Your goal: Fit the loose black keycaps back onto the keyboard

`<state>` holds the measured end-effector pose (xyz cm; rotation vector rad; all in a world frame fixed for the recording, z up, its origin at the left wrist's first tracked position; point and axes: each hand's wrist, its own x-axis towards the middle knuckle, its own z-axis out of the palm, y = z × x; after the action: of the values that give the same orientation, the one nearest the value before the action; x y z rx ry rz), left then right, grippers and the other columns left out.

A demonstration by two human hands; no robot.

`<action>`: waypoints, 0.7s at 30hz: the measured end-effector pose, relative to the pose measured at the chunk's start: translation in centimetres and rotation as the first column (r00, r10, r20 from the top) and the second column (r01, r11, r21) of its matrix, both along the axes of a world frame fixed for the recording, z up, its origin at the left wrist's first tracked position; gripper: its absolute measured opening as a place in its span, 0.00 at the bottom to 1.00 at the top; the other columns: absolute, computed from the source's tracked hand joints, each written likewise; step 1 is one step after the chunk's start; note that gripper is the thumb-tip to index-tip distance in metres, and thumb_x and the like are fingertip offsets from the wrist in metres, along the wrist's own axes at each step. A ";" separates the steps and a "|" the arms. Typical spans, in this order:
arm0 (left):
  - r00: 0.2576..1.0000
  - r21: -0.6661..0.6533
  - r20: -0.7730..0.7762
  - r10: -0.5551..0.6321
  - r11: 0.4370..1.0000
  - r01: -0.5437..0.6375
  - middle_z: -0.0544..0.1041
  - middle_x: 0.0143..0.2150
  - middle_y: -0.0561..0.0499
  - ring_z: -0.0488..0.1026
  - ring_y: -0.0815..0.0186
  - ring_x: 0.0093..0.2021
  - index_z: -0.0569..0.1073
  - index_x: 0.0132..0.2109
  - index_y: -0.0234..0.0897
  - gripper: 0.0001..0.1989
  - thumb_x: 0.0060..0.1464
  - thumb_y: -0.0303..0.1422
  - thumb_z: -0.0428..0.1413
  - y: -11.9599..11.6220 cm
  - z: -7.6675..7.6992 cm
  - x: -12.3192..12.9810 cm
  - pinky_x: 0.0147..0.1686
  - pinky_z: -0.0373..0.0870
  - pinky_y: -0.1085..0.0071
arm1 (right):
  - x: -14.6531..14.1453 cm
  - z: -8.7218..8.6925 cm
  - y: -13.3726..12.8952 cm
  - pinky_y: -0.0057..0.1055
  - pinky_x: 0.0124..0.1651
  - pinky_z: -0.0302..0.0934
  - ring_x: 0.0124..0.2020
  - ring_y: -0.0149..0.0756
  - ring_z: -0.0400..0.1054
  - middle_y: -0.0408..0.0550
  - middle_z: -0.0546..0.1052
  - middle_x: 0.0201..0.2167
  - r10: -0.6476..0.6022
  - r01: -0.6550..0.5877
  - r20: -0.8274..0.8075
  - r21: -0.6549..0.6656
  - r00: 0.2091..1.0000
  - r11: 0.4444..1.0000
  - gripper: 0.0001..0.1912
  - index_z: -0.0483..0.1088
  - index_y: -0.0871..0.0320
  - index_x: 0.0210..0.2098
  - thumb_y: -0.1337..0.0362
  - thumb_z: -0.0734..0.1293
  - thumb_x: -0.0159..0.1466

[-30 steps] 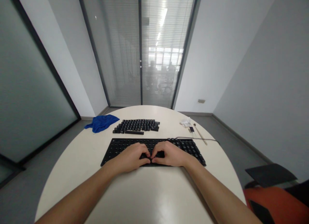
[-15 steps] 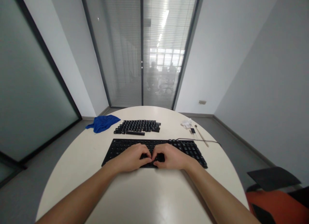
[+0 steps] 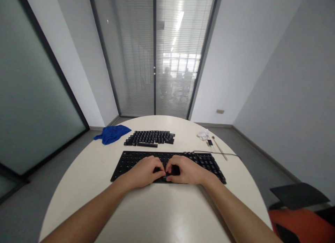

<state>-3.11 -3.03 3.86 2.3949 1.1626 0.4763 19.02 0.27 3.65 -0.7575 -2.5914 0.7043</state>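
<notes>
A black keyboard (image 3: 125,165) lies across the table before me, its left and middle sections stripped of keycaps and the number pad at right still wearing its keys. My left hand (image 3: 144,171) rests over the middle of it, thumb and fingers pinched together. Close against it is my right hand (image 3: 184,170), its fingers curled and the thumb low near the keyboard's front edge. The fingertips of both hands meet around one small spot; whatever they grip there is too small and hidden to name. Behind the keyboard, loose black keycaps (image 3: 154,136) lie in rows, with a long spacebar (image 3: 147,145) in front.
A blue cloth (image 3: 112,134) lies at the table's back left. On the right are crumpled white tissue (image 3: 202,135), a small black piece (image 3: 210,142) and a thin brush-like stick (image 3: 220,148). The keyboard cable (image 3: 230,154) runs rightward. An orange chair (image 3: 295,222) stands at right.
Both hands stay over the same spot on the keyboard. The right fingertips have shifted slightly, leaving a small gap between the hands. The view has moved a little.
</notes>
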 end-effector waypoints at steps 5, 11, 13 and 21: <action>0.996 0.061 0.034 0.085 0.994 -0.087 0.75 0.53 0.48 0.66 0.55 0.58 0.79 0.37 0.40 0.06 0.59 0.36 0.60 0.1 -0.7 0.0 0.58 0.62 0.58 | 0.1 0.0 0.1 0.40 0.55 0.61 0.50 0.44 0.68 0.49 0.76 0.45 -0.055 0.057 -0.047 0.032 0.997 0.998 0.23 0.73 0.55 0.46 0.57 0.77 0.54; 0.964 -0.028 -0.043 0.262 0.964 -0.264 0.54 0.72 0.39 0.45 0.43 0.72 0.68 0.61 0.41 0.31 0.53 0.45 0.64 0.9 -2.5 -0.4 0.67 0.46 0.42 | 0.5 -0.9 0.2 0.54 0.66 0.47 0.62 0.54 0.61 0.56 0.69 0.60 -0.156 0.156 -0.008 -0.016 0.988 0.988 0.44 0.62 0.53 0.62 0.51 0.78 0.50; 0.958 -0.082 -0.093 0.272 0.957 -0.280 0.52 0.73 0.37 0.44 0.42 0.73 0.63 0.65 0.40 0.37 0.53 0.48 0.62 1.2 -2.7 -0.4 0.68 0.44 0.42 | 0.5 -1.0 0.2 0.59 0.68 0.39 0.64 0.55 0.59 0.56 0.68 0.62 -0.182 0.184 0.028 -0.051 0.983 0.982 0.45 0.61 0.52 0.64 0.50 0.77 0.51; 0.948 -0.089 -0.178 0.264 0.955 -0.283 0.47 0.74 0.34 0.40 0.45 0.74 0.52 0.70 0.35 0.46 0.54 0.53 0.59 1.6 -3.3 -0.5 0.69 0.38 0.46 | 0.0 -1.0 0.1 0.62 0.70 0.34 0.69 0.57 0.52 0.60 0.63 0.66 -0.196 0.205 0.123 -0.060 0.973 0.977 0.47 0.63 0.55 0.64 0.50 0.77 0.50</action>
<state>-3.63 -1.40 0.56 2.2180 1.5649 0.2916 19.02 0.34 2.69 -1.0958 -2.5539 0.7140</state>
